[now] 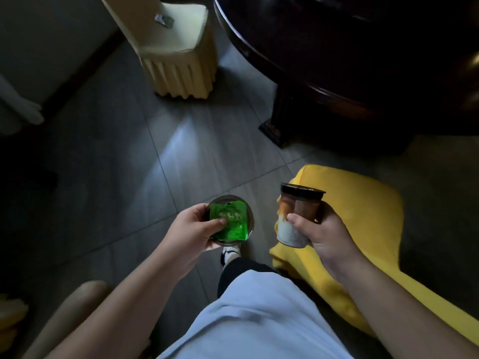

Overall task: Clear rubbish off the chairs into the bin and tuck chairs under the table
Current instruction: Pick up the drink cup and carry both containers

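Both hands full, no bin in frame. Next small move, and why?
Probably turn to find the bin and drop both items: the left hand holds a round container with a green packet, the right hand a lidded cup, so neither can take the scrap on the far chair.

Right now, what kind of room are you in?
Probably a restaurant or banquet dining room: a big dark round table, chairs in yellow fabric covers, and a grey tiled floor.

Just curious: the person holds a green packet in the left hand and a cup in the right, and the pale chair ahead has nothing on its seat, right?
Not quite. The head view shows a small wrapper lying on the pale chair; the rest holds.
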